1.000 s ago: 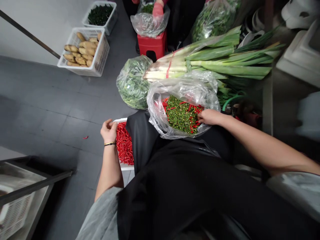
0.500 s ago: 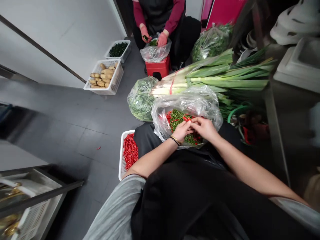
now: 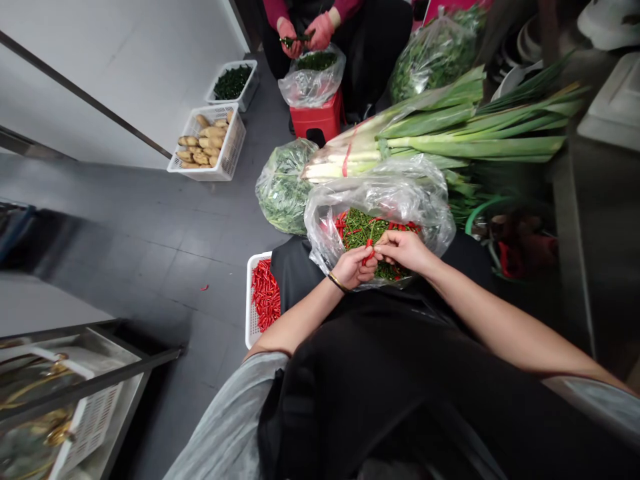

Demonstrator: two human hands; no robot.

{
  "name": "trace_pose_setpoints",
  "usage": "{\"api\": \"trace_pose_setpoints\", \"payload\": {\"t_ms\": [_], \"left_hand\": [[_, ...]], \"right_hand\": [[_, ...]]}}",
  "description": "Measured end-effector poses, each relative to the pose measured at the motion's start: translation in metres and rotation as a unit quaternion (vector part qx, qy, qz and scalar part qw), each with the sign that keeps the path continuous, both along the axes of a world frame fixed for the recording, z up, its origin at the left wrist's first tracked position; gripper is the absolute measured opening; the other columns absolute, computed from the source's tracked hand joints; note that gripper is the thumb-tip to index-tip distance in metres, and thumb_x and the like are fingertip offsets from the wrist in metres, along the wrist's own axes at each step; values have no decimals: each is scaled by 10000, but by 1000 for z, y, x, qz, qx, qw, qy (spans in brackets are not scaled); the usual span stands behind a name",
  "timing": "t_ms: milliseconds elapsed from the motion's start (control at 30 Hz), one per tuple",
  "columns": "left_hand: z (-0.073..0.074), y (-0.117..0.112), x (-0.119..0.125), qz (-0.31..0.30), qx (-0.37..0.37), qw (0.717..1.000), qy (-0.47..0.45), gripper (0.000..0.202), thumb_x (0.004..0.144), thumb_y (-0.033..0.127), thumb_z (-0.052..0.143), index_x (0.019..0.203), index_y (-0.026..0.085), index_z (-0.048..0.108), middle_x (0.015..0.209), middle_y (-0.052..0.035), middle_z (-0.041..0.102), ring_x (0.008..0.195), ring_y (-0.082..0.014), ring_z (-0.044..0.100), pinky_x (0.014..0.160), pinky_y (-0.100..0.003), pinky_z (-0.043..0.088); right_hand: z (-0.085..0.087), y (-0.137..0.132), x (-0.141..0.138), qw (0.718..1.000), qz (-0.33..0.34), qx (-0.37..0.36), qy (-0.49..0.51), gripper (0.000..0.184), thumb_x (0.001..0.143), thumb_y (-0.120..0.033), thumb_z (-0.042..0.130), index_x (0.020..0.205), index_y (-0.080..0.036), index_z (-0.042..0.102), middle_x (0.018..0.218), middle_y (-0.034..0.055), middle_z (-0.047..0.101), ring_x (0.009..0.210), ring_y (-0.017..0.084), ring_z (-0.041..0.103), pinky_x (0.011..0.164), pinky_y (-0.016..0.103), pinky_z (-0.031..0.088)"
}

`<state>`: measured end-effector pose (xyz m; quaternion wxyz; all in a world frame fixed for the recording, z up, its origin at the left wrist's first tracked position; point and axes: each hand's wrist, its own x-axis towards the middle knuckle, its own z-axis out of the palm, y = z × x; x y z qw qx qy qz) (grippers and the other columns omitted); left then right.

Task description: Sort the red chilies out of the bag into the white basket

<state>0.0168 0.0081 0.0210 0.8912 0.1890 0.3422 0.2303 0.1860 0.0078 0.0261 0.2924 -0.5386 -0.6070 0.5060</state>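
Observation:
A clear plastic bag [image 3: 327, 213] lies open across my lap, with red chili peppers [image 3: 341, 223] and many green stems [image 3: 357, 223] inside. Over it, my left hand [image 3: 354, 267] is closed around a few red chilies [image 3: 369, 250] that stick up between thumb and fingers. My right hand [image 3: 405, 250] meets it there, its thumb and fingertips pinched together at the chilies; whatever lies inside that pinch is too small to make out. Beside my left thigh stands a white basket [image 3: 251, 303] of stemless red chilies [image 3: 266, 297].
Bundled leeks [image 3: 425, 143] and a bag of leafy greens [image 3: 285, 190] lie beyond my bag. Across from me a co-worker's gloved hands [image 3: 305, 37] work above a bag on a red stool [image 3: 317, 120]. A potato-like root basket [image 3: 225, 150] stands left; a metal shelf [image 3: 575, 247] borders the right.
My hands have drawn slightly apart, and the chilies now stand upright in my left fingers. The co-worker's hands have come up out of their bag. The view has shifted a little.

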Motion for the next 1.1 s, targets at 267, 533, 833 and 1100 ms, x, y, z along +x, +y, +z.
{"api": "trace_pose_setpoints", "payload": {"t_ms": [267, 533, 833, 1100], "left_hand": [[-1, -6, 11, 37, -15, 994, 104, 341, 858, 457, 615, 754, 169, 465, 515, 105, 231, 368, -19, 170, 354, -137, 117], [17, 6, -4, -119, 163, 975, 95, 385, 808, 515, 640, 807, 146, 531, 555, 66, 398, 396, -38, 296, 354, -170, 192], [21, 16, -17, -130, 159, 977, -60, 416, 744, 497, 706, 884, 140, 543, 583, 61, 413, 425, -47, 350, 375, -174, 214], [-4, 10, -7, -112, 286, 942, 133, 370, 683, 419, 757, 713, 163, 492, 555, 67, 454, 473, -50, 370, 500, -202, 313]], "right_hand": [[-8, 3, 13, 951, 3, 90, -295, 217, 870, -348, 574, 991, -177, 632, 962, 106, 660, 788, 197, 635, 637, 287, 468], [5, 20, 22, 985, 141, -70, 68, 527, 847, -618, 576, 579, -165, 548, 512, -23, 481, 405, 67, 404, 403, 215, 301], [9, 14, 47, 978, 118, -40, -167, 599, 860, -720, 436, 796, -172, 671, 644, 61, 616, 565, 172, 573, 540, 293, 438], [-20, 12, 56, 804, 278, -33, -524, 223, 856, -343, 602, 837, -161, 729, 889, 140, 719, 802, 241, 664, 629, 298, 435]]}}
